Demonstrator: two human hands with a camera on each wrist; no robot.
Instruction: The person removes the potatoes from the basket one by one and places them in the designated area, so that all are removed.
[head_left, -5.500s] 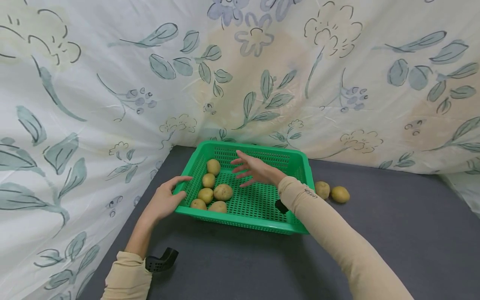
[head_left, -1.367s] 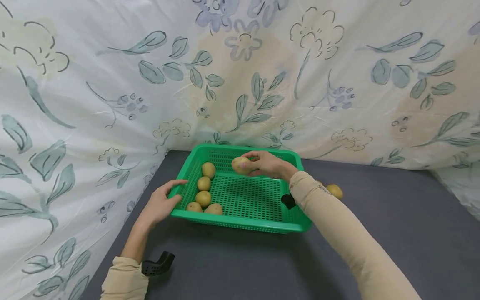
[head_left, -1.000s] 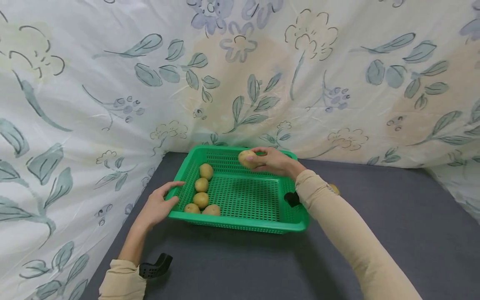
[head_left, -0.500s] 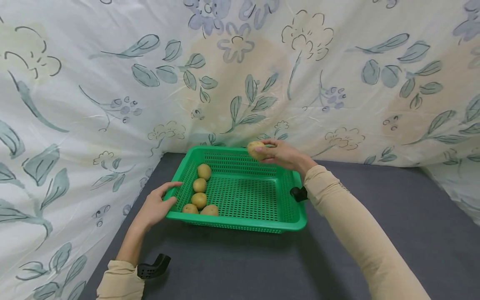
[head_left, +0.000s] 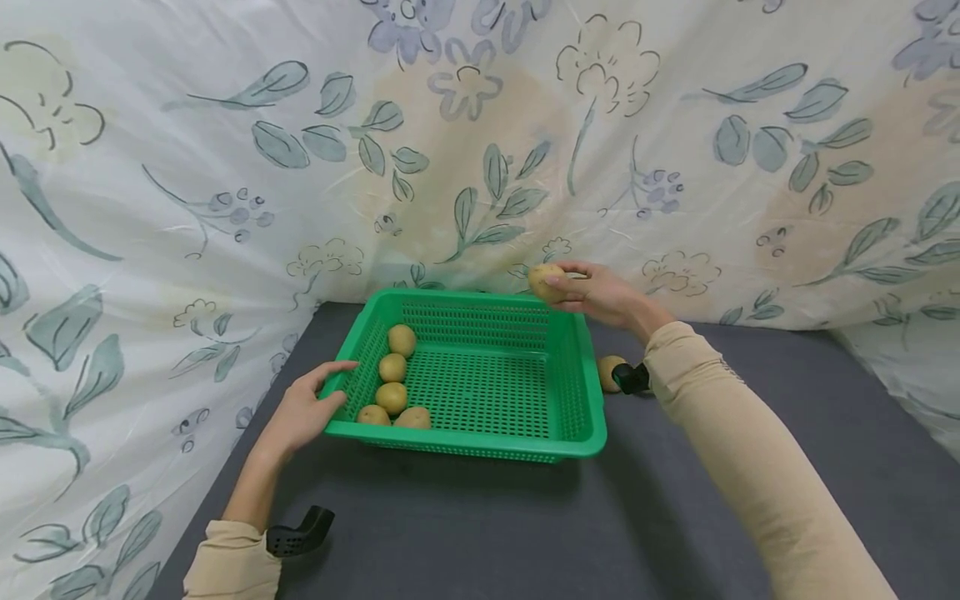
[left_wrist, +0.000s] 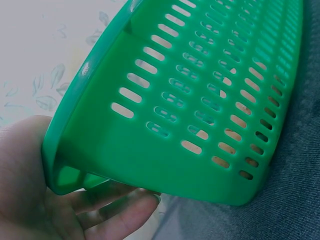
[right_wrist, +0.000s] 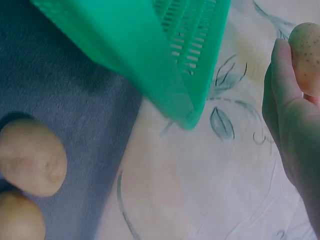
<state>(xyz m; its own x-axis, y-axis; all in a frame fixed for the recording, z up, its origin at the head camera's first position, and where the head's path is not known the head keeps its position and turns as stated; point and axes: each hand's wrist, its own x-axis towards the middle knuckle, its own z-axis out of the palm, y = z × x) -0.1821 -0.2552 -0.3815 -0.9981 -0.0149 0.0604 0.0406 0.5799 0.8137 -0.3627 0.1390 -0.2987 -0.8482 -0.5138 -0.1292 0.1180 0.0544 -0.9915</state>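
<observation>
The basket (head_left: 465, 440) stands on the table (head_left: 450, 533), and the cloth (head_left: 480, 125) hangs behind it at 12 o'clock. Inside the basket, five potatoes (head_left: 392, 367) lie from 10 o'clock round to 7 o'clock, along the wall and into the near corner. The left hand (head_left: 303, 408) is on the rim at 9 o'clock. The right hand (head_left: 600, 293) is at 2 o'clock, with the held potato (head_left: 543, 283) on its basket-facing side. Two loose potatoes (right_wrist: 32, 157) rest on the table outside, at 3 o'clock.

We look forward and down from the head over the whole basket (head_left: 465, 442); our wrist views, closer in, share its left and right parts.
</observation>
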